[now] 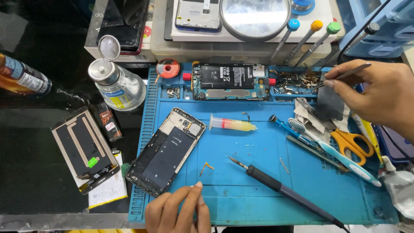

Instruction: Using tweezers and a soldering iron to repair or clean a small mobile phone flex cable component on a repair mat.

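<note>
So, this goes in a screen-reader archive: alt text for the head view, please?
A right hand holds tweezers over a parts tray; the left hand rests beside an opened phone on a blue mat, near a soldering iron.

The blue work mat (pixel 258 181) looks like matt rubber, ribbed along its left edge; the desk (pixel 34 172) beneath is glossy black; the soldering iron (pixel 284 190) has a matt black grip and bare metal tip; the bottle (pixel 118 84) is clear, shiny plastic with a metal cap; the scissors (pixel 353 144) have smooth orange plastic handles

Soldering iron (pixel 284 189) right of phone frame (pixel 167 151)
</note>
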